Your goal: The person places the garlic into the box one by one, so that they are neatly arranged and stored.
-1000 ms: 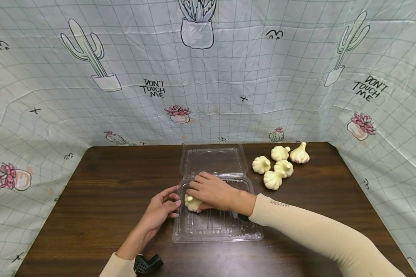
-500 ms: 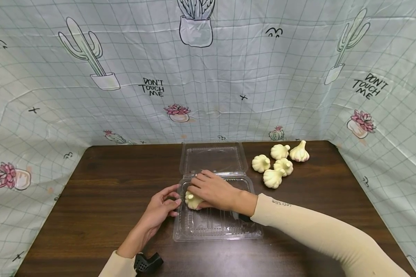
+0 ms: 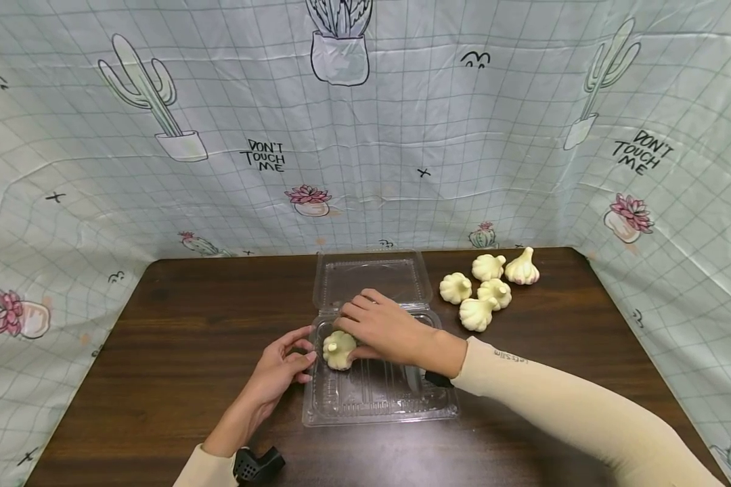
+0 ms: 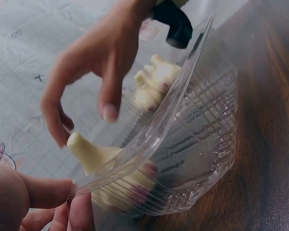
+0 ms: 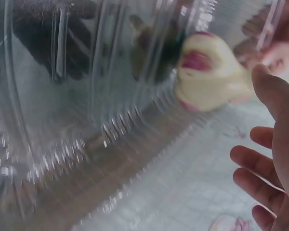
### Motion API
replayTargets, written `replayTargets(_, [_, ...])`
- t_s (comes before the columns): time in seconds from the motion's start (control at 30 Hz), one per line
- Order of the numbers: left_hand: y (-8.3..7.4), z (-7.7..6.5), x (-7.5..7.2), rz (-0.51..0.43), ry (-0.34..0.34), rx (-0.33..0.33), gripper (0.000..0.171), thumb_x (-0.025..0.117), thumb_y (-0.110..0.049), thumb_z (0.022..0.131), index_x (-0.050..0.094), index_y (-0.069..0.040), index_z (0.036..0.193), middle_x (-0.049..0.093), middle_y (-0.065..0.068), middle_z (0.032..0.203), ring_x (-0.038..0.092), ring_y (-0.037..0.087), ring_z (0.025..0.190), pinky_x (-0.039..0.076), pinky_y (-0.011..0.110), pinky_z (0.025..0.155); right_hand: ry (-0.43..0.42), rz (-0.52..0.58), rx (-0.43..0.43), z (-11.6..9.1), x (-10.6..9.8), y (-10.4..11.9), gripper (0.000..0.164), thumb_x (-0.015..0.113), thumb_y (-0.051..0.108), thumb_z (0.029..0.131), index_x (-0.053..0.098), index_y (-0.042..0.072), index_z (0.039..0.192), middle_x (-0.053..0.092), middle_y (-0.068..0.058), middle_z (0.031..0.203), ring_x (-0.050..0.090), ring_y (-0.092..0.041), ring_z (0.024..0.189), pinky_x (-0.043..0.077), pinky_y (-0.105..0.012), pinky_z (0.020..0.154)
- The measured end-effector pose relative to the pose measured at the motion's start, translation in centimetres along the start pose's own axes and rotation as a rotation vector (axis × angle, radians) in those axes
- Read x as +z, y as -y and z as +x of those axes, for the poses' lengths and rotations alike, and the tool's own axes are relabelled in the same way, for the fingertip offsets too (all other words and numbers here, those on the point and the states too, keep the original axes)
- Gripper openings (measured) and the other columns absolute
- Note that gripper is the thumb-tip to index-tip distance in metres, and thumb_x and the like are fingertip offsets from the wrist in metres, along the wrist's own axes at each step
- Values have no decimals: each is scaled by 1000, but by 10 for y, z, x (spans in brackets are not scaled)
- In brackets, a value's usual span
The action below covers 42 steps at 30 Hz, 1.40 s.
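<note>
A clear plastic clamshell container point(image 3: 390, 416) lies on the table with its lid point(image 3: 371, 277) folded back. My left hand point(image 3: 278, 365) pinches the left rim, thumb on the near side, as the left wrist view also shows. Just inside that rim sits a garlic bulb point(image 3: 338, 350), stem upward and purple patches point(image 5: 197, 60) low on its side. Over the container, my right hand point(image 3: 396, 331) is beside the bulb. In the left wrist view its thumb and fingers are spread apart above the stem, holding nothing.
Several more garlic bulbs point(image 3: 478, 312) are grouped on the dark wooden table point(image 3: 207, 325), right of the container. A cactus-print cloth point(image 3: 390, 135) rises behind and along both sides. Each wrist wears a black device point(image 3: 258, 465).
My right hand has let go of the garlic bulb and shifted slightly right and back, uncovering more of it. My left hand keeps its place on the rim.
</note>
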<state>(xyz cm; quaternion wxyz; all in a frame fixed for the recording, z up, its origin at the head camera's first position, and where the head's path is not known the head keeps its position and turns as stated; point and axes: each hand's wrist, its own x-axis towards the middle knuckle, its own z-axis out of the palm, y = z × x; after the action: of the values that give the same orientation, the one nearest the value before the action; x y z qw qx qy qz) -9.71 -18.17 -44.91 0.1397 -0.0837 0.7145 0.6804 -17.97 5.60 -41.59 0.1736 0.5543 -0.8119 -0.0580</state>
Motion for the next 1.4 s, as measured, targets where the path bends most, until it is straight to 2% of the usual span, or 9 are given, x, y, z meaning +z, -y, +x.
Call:
replayTargets(0.2, [-1,-1,1,7,0,5,55,60,4,104,45,2,157,54,11,118,57,9,79,55,21,65,-48,22,71,-20,-13,-14,61,78,57,91,67,13,132,66,-2,128,60,-23,119,44,-40,110])
replayTargets(0.43, [-1,-2,2,9,-9,11,54,61,4,103,46,3,156,54,11,117,57,9,79,55,21,65,-126,49,185,-57,-22,-32,64,83,51,89,67,8,134,66,-8,133,61,-28,119,46,-45,109])
replayTargets(0.8, [0,0,2,19,-11,18,54,60,5,103,47,3,155,54,13,118,58,9,80,56,20,67,-207,65,339,-129,-11,-52,68,82,48,84,67,2,131,67,-15,131,62,-36,116,46,-52,103])
replayTargets(0.87, [1,0,2,19,-12,19,54,60,6,103,47,3,155,54,13,117,58,9,80,56,20,67,-223,67,356,-140,-8,-55,68,80,48,84,67,0,130,67,-16,129,61,-38,113,46,-53,102])
replayTargets(0.9, [1,0,2,19,-11,18,54,60,6,103,47,3,155,54,12,117,58,8,80,56,20,67,-228,64,364,-145,-7,-57,67,76,51,88,67,0,129,67,-17,129,61,-38,112,46,-53,101])
replayTargets(1.03, [1,1,1,14,-11,12,55,60,6,103,47,2,155,54,11,116,57,8,80,56,20,67,-242,60,388,-164,-4,-62,65,69,51,92,66,-3,129,67,-19,127,60,-40,108,44,-55,98])
replayTargets(1.27, [1,1,2,12,-10,13,54,60,6,102,47,3,155,54,10,115,57,8,80,56,20,67,-218,26,412,-188,-1,-67,64,77,42,83,67,-3,127,68,-19,121,60,-41,106,45,-56,96])
replayTargets(1.4, [0,1,2,15,-14,9,55,60,6,103,47,2,156,54,10,115,57,8,80,56,20,67,-219,22,423,-197,2,-68,62,69,49,94,68,-4,127,69,-19,119,61,-41,106,46,-56,93])
